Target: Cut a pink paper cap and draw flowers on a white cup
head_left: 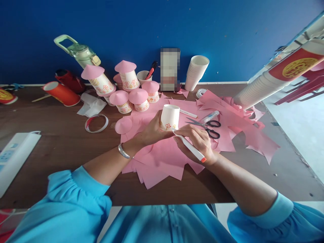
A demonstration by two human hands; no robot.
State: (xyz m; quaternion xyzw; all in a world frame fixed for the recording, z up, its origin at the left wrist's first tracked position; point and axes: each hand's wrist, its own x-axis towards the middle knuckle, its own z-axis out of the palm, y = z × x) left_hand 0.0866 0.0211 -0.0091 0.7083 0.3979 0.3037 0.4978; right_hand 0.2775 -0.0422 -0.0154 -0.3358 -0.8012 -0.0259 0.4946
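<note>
A white paper cup (171, 114) with small orange-red flowers drawn near its lower edge is gripped in my left hand (153, 127), tilted slightly. My right hand (196, 140) is closed around a white marker pen (191, 148) with an orange-red end. The pen's tip meets the cup's lower side by the drawn flowers. Under both hands lie overlapping pink paper sheets (164, 168). Black-handled scissors (207, 126) rest just beyond my right hand, near another white marker (188, 114). Part of the cup's left side is hidden by my fingers.
Several decorated cups with pink cone roofs (138, 97) stand at the back left. A loose pink cone (123, 125) and a tape roll (96, 123) lie nearby. Behind are a cup stack (196, 72), a phone-like device (170, 69) and a bottle (82, 54). Pink scraps (238, 118) spread rightward.
</note>
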